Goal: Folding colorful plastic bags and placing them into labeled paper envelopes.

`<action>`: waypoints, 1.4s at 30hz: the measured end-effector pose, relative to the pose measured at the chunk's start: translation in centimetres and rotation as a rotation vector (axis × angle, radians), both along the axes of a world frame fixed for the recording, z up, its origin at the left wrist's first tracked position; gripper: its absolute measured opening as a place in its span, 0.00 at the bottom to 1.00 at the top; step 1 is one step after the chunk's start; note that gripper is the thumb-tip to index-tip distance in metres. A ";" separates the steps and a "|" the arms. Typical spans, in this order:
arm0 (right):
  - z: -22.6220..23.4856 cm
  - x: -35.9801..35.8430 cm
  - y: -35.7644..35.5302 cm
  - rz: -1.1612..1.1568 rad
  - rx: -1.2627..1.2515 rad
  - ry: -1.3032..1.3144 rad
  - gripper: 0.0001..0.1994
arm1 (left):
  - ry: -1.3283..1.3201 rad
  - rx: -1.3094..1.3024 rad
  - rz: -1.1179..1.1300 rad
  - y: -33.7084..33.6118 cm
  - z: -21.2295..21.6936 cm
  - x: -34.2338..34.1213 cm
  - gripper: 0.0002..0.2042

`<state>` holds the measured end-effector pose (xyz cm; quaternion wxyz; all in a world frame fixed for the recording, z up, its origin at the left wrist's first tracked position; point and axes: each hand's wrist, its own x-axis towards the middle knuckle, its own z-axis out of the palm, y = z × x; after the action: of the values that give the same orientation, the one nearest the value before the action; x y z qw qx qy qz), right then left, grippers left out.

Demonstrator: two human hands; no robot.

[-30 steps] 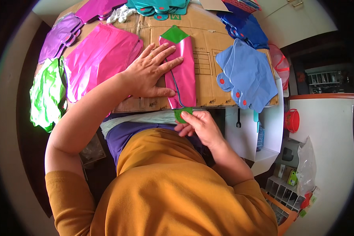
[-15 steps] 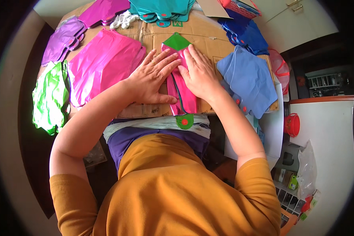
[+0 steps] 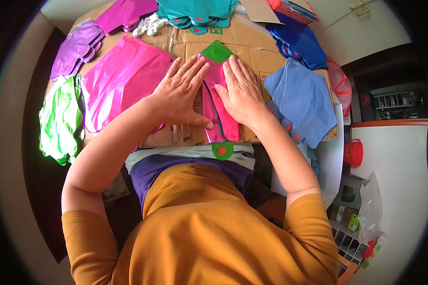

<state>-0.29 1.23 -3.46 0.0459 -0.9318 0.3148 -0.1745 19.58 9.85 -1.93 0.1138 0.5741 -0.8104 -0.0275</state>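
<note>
A folded pink shiny sheet (image 3: 229, 126) lies lengthwise before me, with a dark edging line along its middle. Its far end is a green point (image 3: 216, 51). A green rounded tab (image 3: 222, 150) with a red dot hangs past the near edge of the cardboard. My left hand (image 3: 178, 95) lies flat along the left side, its fingertips at the far left edge and its thumb touching the pink near the bottom. Flat on the right side rests my right hand (image 3: 244, 95), fingers stretched out and thumb on the pink. Neither hand grips anything.
Cardboard (image 3: 185, 135) covers the work surface. Around it lie bright pink sheets (image 3: 123, 80), green shiny ones (image 3: 59, 118), purple ones (image 3: 76, 52), magenta ones (image 3: 126, 14), teal ones (image 3: 197, 12), light blue ones (image 3: 302, 97), dark blue ones (image 3: 302, 45) and a white bundle (image 3: 150, 24).
My left hand has slid left, its fingers moving off the middle of the pink sheet to its left edge. My right hand stays almost in place on the right side.
</note>
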 end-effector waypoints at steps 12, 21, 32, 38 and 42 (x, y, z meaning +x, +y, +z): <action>-0.4 0.0 -0.1 -0.003 -0.020 0.001 0.32 | -0.005 0.025 -0.060 -0.4 0.0 0.2 0.64; -0.4 0.1 -0.1 -0.005 -0.036 0.005 0.32 | -0.007 0.060 -0.044 -0.4 0.0 0.1 0.62; -0.9 -0.2 -0.2 0.016 -0.076 0.013 0.32 | 0.012 -0.130 -0.233 -0.8 0.5 -0.1 0.55; -0.7 -0.4 -0.2 0.032 -0.085 0.029 0.32 | 0.092 -0.107 -0.259 -0.9 -0.4 0.2 0.50; -0.6 -0.4 0.2 0.027 -0.043 0.026 0.33 | 0.105 -0.101 -0.267 -0.9 -0.5 0.3 0.51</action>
<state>-0.74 1.48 -4.05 0.0240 -0.9389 0.2991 -0.1686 19.91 8.97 -2.47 0.1799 0.4527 -0.8727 -0.0317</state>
